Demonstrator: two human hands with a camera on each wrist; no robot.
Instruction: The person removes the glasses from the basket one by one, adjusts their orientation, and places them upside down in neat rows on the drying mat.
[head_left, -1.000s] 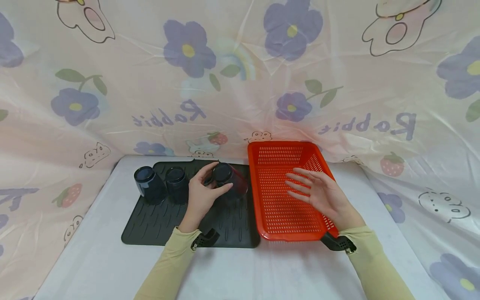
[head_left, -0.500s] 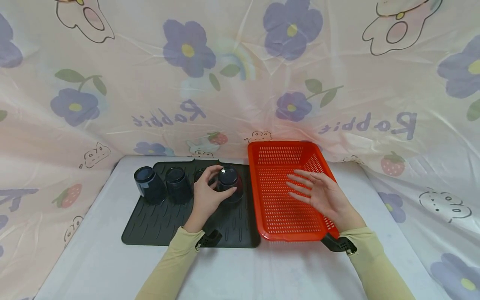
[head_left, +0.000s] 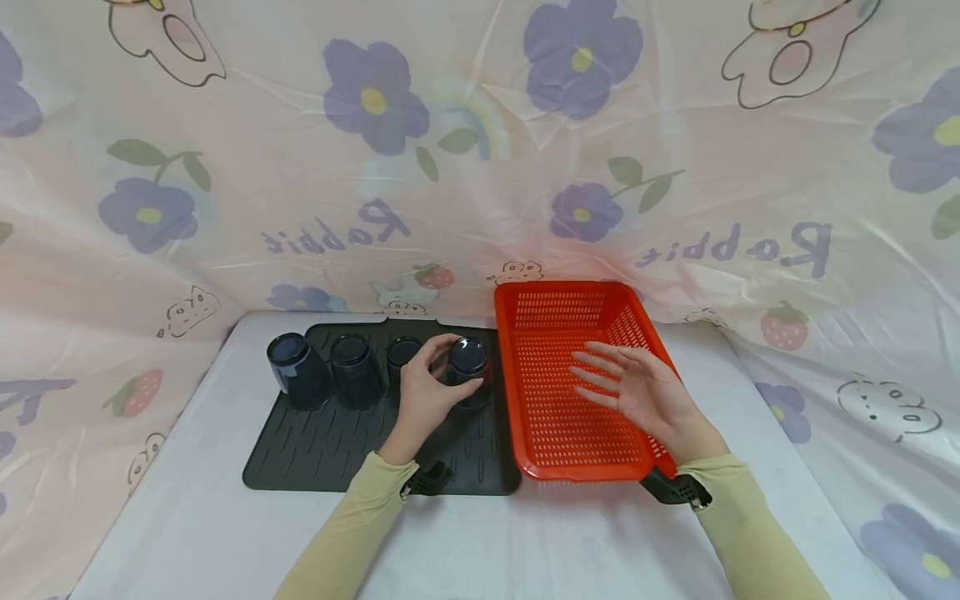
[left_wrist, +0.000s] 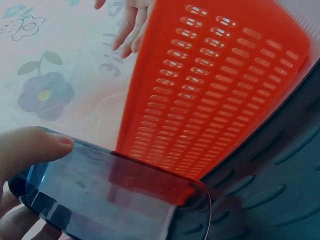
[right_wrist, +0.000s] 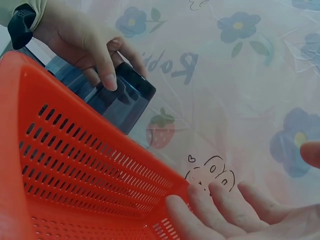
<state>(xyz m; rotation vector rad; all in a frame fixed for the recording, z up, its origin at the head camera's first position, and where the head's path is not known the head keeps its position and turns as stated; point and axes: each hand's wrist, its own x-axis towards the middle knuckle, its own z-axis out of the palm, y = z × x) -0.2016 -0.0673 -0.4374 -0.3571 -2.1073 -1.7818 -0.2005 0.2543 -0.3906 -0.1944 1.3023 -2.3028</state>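
Observation:
My left hand grips a see-through dark blue drinking glass near its thick base, thumb on one side and fingers on the other. The glass is upside down, its rim down at the ridged black drying mat. Three more dark glasses stand upside down in a row to its left: the outermost glass, the middle glass and a third glass, partly hidden by my left hand. My right hand is held over the red basket with fingers spread, holding nothing.
The perforated red basket stands right beside the mat's right edge, and its near wall shows large in the right wrist view. A white table lies beneath everything. A flower-printed curtain hangs behind and at both sides.
My left hand has moved right and slightly down with the glass, which went from tilted to upright on its rim. The third glass shows more now. My right hand has stayed nearly still.

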